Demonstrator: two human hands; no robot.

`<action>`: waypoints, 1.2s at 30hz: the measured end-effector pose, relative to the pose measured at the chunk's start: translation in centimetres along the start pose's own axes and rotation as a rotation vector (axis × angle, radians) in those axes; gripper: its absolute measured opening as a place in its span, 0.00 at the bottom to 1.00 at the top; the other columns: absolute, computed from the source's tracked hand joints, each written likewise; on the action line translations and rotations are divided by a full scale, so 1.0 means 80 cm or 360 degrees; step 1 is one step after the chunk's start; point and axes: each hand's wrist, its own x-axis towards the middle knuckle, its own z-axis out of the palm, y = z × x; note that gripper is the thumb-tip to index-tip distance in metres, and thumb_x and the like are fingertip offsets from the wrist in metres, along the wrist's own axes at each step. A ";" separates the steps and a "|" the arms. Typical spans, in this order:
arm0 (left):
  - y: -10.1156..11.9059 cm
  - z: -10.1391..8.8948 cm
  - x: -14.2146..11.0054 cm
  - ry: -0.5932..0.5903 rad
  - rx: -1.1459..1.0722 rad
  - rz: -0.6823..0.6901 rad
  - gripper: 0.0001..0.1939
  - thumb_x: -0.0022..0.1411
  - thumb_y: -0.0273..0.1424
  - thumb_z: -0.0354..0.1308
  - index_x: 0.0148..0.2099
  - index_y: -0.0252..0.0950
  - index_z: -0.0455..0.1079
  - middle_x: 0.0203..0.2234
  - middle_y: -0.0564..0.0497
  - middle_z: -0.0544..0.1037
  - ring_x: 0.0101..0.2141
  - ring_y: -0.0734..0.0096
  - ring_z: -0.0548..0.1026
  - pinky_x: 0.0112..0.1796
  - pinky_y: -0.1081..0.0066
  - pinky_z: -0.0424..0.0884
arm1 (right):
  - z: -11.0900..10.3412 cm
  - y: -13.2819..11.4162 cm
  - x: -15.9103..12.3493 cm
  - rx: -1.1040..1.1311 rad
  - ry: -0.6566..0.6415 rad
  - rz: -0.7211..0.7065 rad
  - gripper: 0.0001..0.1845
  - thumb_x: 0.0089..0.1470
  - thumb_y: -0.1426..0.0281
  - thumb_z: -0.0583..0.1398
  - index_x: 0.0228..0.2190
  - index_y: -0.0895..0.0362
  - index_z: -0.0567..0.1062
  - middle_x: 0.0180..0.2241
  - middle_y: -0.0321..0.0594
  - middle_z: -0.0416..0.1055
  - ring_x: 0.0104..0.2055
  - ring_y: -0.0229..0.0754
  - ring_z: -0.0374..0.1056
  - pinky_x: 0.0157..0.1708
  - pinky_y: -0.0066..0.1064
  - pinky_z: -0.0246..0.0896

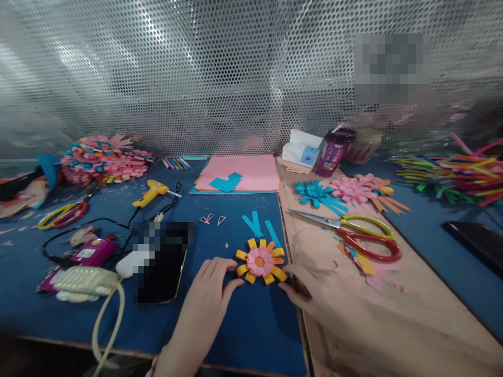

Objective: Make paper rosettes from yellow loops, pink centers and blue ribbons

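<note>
A paper flower [260, 262] with yellow loop petals, a pink middle and an orange centre lies on the blue table top [236, 324]. My left hand [210, 290] rests flat just left of it, fingers stretched out, fingertips touching the flower's left edge. My right hand [314, 293] lies on the right, its fingertips at the flower's lower right petals, fingers extended. Neither hand grips anything. Two blue paper strips [259, 225] lie just behind the flower.
Scissors with yellow and red handles [353, 233] lie on a brown board [393, 314] at right, with blue and pink paper flowers [338, 191] behind. A phone [161, 262], yellow glue gun [153, 191], pink paper sheets [243, 173], second scissors [63, 214], a tissue box [302, 148] and coloured paper sticks [459, 175] surround the area.
</note>
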 end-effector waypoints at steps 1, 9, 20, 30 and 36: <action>0.001 0.000 0.000 -0.0003 -0.0007 0.0001 0.05 0.62 0.28 0.56 0.42 0.38 0.66 0.35 0.51 0.74 0.38 0.65 0.73 0.39 0.64 0.73 | 0.001 0.000 -0.001 0.0017 -0.0012 0.0017 0.09 0.57 0.67 0.55 0.34 0.55 0.74 0.17 0.32 0.70 0.19 0.36 0.66 0.21 0.29 0.43; -0.002 0.002 0.000 0.0090 -0.0026 0.0035 0.19 0.60 0.29 0.58 0.53 0.38 0.61 0.46 0.46 0.72 0.46 0.61 0.72 0.45 0.59 0.72 | -0.005 0.005 0.003 -0.0027 0.0069 0.0182 0.11 0.55 0.65 0.57 0.38 0.52 0.76 0.19 0.31 0.72 0.21 0.39 0.69 0.26 0.29 0.48; -0.010 0.006 -0.004 0.0016 0.0016 0.0130 0.24 0.64 0.30 0.53 0.61 0.39 0.55 0.49 0.44 0.73 0.47 0.62 0.73 0.45 0.60 0.73 | -0.010 0.008 0.012 0.0029 -0.0224 0.0460 0.18 0.55 0.68 0.55 0.46 0.43 0.74 0.20 0.28 0.71 0.22 0.37 0.68 0.25 0.29 0.49; -0.017 0.012 -0.009 -0.0201 0.0025 0.0039 0.26 0.66 0.32 0.50 0.64 0.42 0.50 0.57 0.45 0.66 0.51 0.60 0.68 0.48 0.58 0.70 | -0.009 0.014 0.021 0.0134 -0.0327 0.0481 0.19 0.56 0.68 0.53 0.48 0.48 0.73 0.25 0.34 0.73 0.27 0.41 0.68 0.25 0.31 0.55; -0.025 0.020 -0.012 -0.0223 0.0023 0.0042 0.27 0.66 0.33 0.51 0.65 0.41 0.51 0.59 0.45 0.65 0.51 0.58 0.67 0.49 0.56 0.68 | -0.004 0.025 0.075 0.0325 -0.0206 -0.0030 0.18 0.58 0.73 0.50 0.45 0.52 0.75 0.46 0.43 0.68 0.49 0.47 0.62 0.48 0.40 0.61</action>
